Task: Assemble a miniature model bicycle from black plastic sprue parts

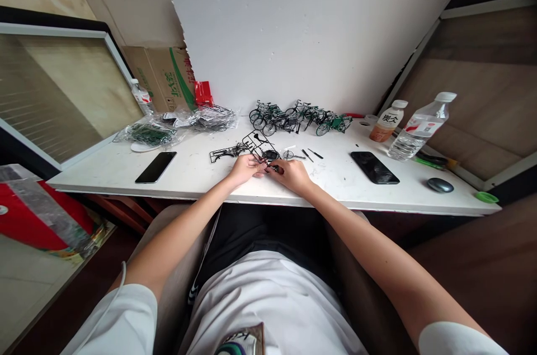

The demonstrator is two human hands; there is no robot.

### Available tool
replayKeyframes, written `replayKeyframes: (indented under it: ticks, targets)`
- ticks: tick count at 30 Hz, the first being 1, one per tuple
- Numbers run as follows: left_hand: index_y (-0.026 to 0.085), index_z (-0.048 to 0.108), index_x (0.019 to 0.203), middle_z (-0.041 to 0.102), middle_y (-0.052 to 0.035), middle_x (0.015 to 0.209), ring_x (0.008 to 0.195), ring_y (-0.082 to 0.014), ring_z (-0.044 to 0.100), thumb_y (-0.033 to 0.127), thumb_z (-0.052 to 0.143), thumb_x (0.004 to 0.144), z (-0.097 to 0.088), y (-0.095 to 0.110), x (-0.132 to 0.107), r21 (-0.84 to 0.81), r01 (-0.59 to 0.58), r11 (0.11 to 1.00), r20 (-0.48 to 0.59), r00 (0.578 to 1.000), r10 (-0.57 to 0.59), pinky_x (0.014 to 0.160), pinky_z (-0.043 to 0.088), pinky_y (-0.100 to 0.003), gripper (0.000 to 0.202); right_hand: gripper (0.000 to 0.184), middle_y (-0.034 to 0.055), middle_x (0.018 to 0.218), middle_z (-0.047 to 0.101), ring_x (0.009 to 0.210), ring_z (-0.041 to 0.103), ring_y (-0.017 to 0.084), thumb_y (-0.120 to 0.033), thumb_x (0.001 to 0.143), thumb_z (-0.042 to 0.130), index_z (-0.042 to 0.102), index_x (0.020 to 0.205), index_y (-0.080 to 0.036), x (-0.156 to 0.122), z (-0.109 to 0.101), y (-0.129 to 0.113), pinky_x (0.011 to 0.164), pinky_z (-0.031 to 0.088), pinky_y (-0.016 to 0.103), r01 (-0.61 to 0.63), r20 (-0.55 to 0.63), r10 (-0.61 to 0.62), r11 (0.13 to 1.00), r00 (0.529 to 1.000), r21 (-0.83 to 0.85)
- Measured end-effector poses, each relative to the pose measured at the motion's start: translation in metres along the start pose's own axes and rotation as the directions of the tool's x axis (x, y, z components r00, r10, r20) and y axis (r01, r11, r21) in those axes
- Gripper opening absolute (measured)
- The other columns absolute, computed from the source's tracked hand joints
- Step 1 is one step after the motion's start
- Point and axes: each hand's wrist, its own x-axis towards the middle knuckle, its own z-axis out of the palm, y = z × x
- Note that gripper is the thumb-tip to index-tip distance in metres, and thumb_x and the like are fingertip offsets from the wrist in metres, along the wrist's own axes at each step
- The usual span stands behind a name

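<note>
1. Because the left hand (248, 169) and the right hand (292, 175) both seem to pinch one small dark part (273, 167) near the front edge of the worktop (201, 183), a slip could send it over; its shape I cannot tell.
2. If a finger pushes forward, the thin black frames (239, 148) may bend.
3. A careless sideways wrist might scatter the slim dark pieces (315, 153).

Cannot identify, at the front edge of the white table (193, 171), the tiny piece (274, 168) pinched by left hand (245, 170) and right hand (292, 174), mostly covered by fingers (259, 167). Cannot count model bicycles (272, 118) overlapping at the table's rear, nor fully read the cut-off shirt print (239, 345) before it.
</note>
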Motion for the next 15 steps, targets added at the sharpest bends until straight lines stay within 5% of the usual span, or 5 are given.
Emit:
replayKeyframes:
  ticks: [15]
  targets:
    - [0.011,0.072,0.096,0.080,-0.0112,0.094,0.080,-0.0208,0.078,0.046,0.101,0.065,-0.0025,-0.0070,0.0036,0.009,-0.019,1.000,-0.013,1.000,0.019,0.077,0.069,-0.037,0.055,0.030,0.0086,0.085,0.084,0.068,0.071,0.021,-0.036,0.104,0.060,0.086,0.112,-0.023,-0.0015,0.0002,-0.0005,0.067,0.042,0.030,0.013,0.002,-0.013,1.000,1.000,0.008]
